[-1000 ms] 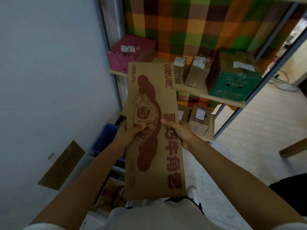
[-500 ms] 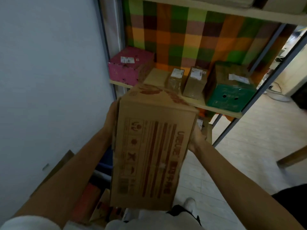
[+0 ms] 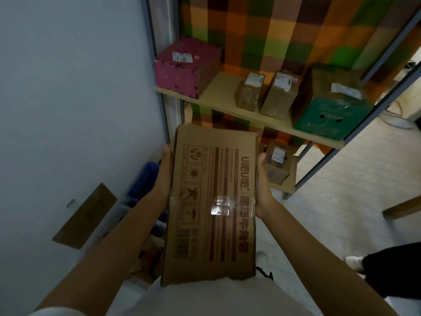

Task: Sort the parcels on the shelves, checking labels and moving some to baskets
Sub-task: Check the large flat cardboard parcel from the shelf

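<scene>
Now the left hand (image 3: 165, 176) presses flat, fingers straight, on the printed cardboard box (image 3: 211, 206) at 9 o'clock; right hand (image 3: 263, 188) touches at 3 o'clock, fingers hidden, grip unclear.

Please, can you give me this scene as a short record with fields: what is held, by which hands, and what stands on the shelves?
Held item: long cardboard box, red print and handling symbols facing up, clear tape across it
Left hand: on the box's left side, fingers hidden
Right hand: on the box's right side, fingers hidden
Upper shelf: pink box, two small brown parcels, green box, all labelled
Lower shelf: lone brown parcel, labelled
By the wall: blue basket
</scene>
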The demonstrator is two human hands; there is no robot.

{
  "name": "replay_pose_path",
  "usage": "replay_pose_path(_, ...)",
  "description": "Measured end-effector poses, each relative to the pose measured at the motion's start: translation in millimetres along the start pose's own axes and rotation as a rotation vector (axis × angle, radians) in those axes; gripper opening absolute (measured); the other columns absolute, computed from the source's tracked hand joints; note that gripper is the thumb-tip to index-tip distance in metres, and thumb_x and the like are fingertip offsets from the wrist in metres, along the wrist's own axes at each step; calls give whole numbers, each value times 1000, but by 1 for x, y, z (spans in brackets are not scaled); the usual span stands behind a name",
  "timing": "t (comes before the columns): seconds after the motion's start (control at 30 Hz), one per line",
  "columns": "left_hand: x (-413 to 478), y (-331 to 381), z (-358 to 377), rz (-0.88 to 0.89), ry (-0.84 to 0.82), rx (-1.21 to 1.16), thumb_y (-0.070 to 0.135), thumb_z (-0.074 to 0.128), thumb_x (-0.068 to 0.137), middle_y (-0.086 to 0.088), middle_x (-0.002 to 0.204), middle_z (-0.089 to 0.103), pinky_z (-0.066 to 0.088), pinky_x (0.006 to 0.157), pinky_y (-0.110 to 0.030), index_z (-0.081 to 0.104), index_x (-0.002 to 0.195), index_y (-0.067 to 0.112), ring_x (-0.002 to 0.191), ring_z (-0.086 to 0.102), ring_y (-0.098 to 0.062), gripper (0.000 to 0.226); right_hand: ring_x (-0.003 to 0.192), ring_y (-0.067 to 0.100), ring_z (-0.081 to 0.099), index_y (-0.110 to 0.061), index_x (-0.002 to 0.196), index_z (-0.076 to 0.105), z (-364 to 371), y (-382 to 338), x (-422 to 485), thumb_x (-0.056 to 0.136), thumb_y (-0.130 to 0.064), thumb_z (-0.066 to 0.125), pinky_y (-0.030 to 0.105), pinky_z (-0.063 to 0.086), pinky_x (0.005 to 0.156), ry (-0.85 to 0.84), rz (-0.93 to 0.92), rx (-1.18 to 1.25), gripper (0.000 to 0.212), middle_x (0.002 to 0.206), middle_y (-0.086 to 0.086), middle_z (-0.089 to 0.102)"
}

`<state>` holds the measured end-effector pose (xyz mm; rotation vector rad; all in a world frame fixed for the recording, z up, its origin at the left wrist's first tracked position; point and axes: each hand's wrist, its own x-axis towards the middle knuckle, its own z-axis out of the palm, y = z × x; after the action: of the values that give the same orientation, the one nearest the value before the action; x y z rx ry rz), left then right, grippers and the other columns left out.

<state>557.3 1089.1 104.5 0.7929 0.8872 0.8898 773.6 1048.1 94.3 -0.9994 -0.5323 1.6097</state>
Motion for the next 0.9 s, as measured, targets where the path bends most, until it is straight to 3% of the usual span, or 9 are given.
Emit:
replay_pose_path(0.07, -7, -5, -3, 9, -16, 66, 86, 69, 52, -16, 110, 70, 58, 82, -40, 62, 123, 7, 93, 69, -26, 106, 111, 26, 66, -15, 126, 61, -2, 4, -9, 87, -68, 29, 41, 54, 95, -4, -16, -80, 74, 116, 10, 72)
replay_pose_path(0.17, -14, -25, -14, -64, -61, 135, 58, 76, 71, -14, 120, 70, 59, 82, -39, 56, 132, 12, 104, 70, -26, 79, 113, 25, 67, -19, 133, 57, -6, 15, -21, 83, -60, 61, 44, 53, 99, 3, 2, -246, 65, 122, 8, 71)
replay_pose_path(0.23, -14, -37, -21, -117, -30, 156, 42, 80, 68, -12, 124, 67, 56, 90, -47, 49, 139, 21, 109, 68, -28, 80, 115, 27, 66, -21, 133, 57, -11, 26, -26, 80, -37, 77, 45, 52, 100, 18, 30, -344, 59, 123, 8, 70)
replay_pose_path(0.3, -18, -45, -24, -133, 8, 181, 35, 85, 60, -8, 123, 68, 54, 94, -53, 47, 139, 28, 109, 68, -27, 87, 112, 25, 67, -19, 131, 58, -13, 36, -31, 84, -13, 75, 39, 56, 95, 23, 49, -407, 50, 121, 8, 71)
replay_pose_path(0.37, -19, -55, -29, -145, 16, 209, 29, 87, 59, -8, 123, 68, 53, 94, -55, 46, 139, 29, 110, 68, -28, 90, 108, 21, 69, -19, 130, 57, -15, 46, -35, 84, -4, 75, 33, 58, 89, 73, 60, -423, 52, 118, 6, 72)
replay_pose_path(0.53, -20, -64, -31, -174, 74, 124, 6, 72, 81, -11, 121, 69, 57, 86, -50, 47, 139, 25, 104, 70, -29, 65, 98, 23, 72, -17, 128, 60, -13, 59, -30, 80, -1, 78, 37, 60, 80, 226, 121, -339, 54, 109, 6, 75)
replay_pose_path(0.7, -19, -69, -25, -197, 94, 122, 5, 70, 83, -10, 118, 69, 59, 78, -45, 48, 135, 31, 100, 71, -27, 62, 102, 17, 71, -25, 128, 57, -20, 63, -33, 79, -6, 80, 37, 59, 88, 235, 75, -388, 57, 113, 0, 74)
replay_pose_path(0.9, 13, -58, -2, -206, 62, 148, 1, 67, 84, -4, 112, 72, 60, 70, -36, 48, 135, 33, 95, 73, -21, 63, 100, 19, 72, -20, 130, 57, -37, 47, -15, 80, -7, 80, 44, 58, 90, 298, 77, -362, 57, 113, 3, 73)
